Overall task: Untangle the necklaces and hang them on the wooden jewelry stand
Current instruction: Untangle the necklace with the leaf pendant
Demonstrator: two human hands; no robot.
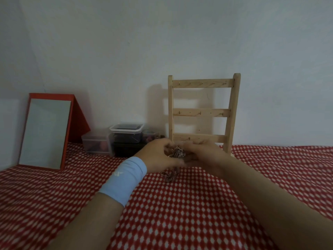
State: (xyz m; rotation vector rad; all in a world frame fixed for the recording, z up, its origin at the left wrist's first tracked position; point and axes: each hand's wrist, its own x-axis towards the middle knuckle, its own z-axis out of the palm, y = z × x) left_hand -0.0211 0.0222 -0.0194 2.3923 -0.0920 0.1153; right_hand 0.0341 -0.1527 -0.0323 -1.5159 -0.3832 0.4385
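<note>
Your left hand and right hand meet fingertip to fingertip just above the red cloth with white dots. Both have their fingers curled in, pinching the necklaces, which sit as one knotted clump between the two hands. A loose end of chain hangs below your left hand and lies bunched on the cloth. Blur hides which fingers hold which strand.

The wooden jewelry stand is upright just beyond your hands, nearer the right one, close to the wall. Its three cross bars carry small hooks with nothing hanging on them.

A light blue wristband sits on your left wrist. Beyond your left hand are clear plastic boxes, and further out to that side leans a red-framed mirror.
</note>
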